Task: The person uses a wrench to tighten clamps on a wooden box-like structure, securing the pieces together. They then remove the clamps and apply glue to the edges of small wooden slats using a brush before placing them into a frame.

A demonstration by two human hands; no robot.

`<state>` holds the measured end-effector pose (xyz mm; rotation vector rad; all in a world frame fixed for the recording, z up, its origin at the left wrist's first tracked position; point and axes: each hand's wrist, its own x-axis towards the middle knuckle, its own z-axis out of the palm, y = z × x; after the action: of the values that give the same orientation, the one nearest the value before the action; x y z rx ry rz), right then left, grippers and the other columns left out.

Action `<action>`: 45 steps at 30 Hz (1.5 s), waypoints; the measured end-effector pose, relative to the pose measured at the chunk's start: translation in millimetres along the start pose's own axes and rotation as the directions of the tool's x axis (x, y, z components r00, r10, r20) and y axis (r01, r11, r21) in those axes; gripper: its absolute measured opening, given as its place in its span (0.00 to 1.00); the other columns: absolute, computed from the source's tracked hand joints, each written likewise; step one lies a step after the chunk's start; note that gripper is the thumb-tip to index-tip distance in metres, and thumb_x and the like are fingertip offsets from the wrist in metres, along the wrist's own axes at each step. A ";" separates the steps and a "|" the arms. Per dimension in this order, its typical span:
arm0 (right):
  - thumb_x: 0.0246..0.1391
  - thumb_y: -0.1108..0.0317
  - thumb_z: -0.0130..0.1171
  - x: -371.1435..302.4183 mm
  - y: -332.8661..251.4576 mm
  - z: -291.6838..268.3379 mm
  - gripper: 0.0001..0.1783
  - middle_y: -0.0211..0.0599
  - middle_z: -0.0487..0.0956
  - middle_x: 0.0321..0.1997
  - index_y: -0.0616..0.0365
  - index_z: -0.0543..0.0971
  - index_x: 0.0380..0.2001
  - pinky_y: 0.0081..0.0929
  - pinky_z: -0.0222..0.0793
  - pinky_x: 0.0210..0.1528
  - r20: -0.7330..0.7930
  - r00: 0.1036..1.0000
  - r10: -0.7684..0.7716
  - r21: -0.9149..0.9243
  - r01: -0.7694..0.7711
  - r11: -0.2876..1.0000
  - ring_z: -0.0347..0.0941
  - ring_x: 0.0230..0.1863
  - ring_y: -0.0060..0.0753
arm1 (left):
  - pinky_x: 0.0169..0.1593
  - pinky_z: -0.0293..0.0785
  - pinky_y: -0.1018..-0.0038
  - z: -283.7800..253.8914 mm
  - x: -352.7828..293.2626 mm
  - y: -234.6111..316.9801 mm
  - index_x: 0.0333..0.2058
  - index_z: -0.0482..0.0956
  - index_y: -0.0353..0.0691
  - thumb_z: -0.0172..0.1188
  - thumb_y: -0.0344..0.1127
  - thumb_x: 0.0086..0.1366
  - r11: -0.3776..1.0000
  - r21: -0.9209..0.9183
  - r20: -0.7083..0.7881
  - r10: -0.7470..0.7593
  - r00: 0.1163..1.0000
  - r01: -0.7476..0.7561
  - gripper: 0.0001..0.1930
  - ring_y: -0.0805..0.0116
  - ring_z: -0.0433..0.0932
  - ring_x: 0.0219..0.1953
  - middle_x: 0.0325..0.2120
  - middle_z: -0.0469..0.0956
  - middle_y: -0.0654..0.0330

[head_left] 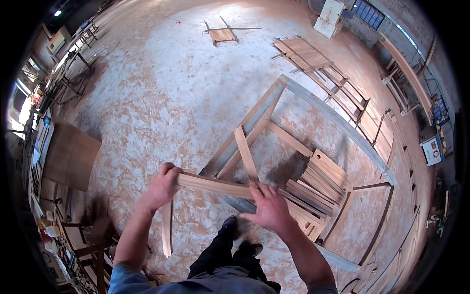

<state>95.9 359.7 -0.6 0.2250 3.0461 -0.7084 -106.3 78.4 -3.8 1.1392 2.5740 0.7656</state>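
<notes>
While standing over a sawdust-strewn floor (147, 98), the person is gripping a small frame of wooden slats at waist height, seen from the head camera looking straight down. Their left hand (160, 188) is closing around the left end of the horizontal slat (213, 185), where another slat (167, 228) is hanging down from that corner. Their right hand (268, 208) is wrapping over the right part of the same slat, just beside the spot where an upright slat (245, 153) is meeting it and pointing away from the body. Both hands are shut on the wood, not spread.

Beyond the hands, a large rectangular frame (333, 117) is lying on the floor, with a stack of short boards (318, 183) resting inside it near the right hand. Slatted panels (313, 61) are lying further off.

To my eye, keeping the joints square is calling for firm, even pressure from both hands, with the hanging slat supported so it is not twisting loose at its corner.
</notes>
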 end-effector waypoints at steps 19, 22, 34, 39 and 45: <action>0.46 0.53 0.68 -50.5 -17.1 70.4 0.29 0.56 0.78 0.37 0.62 0.71 0.45 0.47 0.73 0.42 -0.001 0.832 0.555 0.328 -0.524 0.786 0.76 0.40 0.59 | 0.34 0.75 0.68 70.0 8.2 61.9 0.56 0.60 0.31 0.65 0.38 0.60 0.643 -0.487 0.232 -0.556 0.798 0.590 0.32 0.68 0.76 0.30 0.32 0.76 0.52; 0.47 0.56 0.66 -61.1 -4.9 72.7 0.29 0.59 0.79 0.39 0.64 0.71 0.47 0.44 0.73 0.42 -0.014 0.769 0.639 0.423 -0.575 0.701 0.77 0.42 0.59 | 0.28 0.73 0.71 93.7 15.0 35.5 0.51 0.63 0.31 0.64 0.39 0.61 0.635 -0.641 0.109 -0.480 0.870 0.431 0.26 0.71 0.74 0.24 0.27 0.74 0.56; 0.39 0.63 0.71 -243.9 72.2 102.5 0.23 0.46 0.73 0.35 0.60 0.74 0.37 0.44 0.70 0.36 -0.313 0.619 0.721 0.184 -0.705 0.685 0.72 0.35 0.52 | 0.46 0.72 0.68 146.7 64.5 -29.5 0.49 0.63 0.28 0.60 0.36 0.59 0.747 -0.520 -0.006 -0.488 0.873 0.414 0.25 0.62 0.74 0.39 0.38 0.76 0.49; 0.36 0.64 0.72 -272.7 70.0 122.7 0.26 0.44 0.73 0.38 0.59 0.75 0.40 0.43 0.70 0.40 -0.277 0.602 0.749 0.159 -0.740 0.654 0.71 0.39 0.51 | 0.47 0.71 0.68 146.0 91.1 4.9 0.51 0.62 0.29 0.57 0.35 0.58 0.742 -0.547 0.028 -0.447 0.894 0.388 0.25 0.62 0.73 0.40 0.39 0.74 0.51; 0.37 0.66 0.72 -273.2 75.1 123.5 0.24 0.41 0.74 0.38 0.56 0.76 0.41 0.40 0.71 0.39 -0.283 0.622 0.730 0.158 -0.721 0.675 0.72 0.38 0.48 | 0.43 0.73 0.63 172.0 117.6 -7.3 0.44 0.69 0.29 0.61 0.40 0.58 0.839 -0.427 -0.135 -0.428 0.894 0.337 0.22 0.55 0.78 0.34 0.32 0.78 0.47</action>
<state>373.6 334.4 -133.9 1.6181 2.7661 -0.6710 -121.5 224.9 -151.4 0.4092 2.5270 1.2883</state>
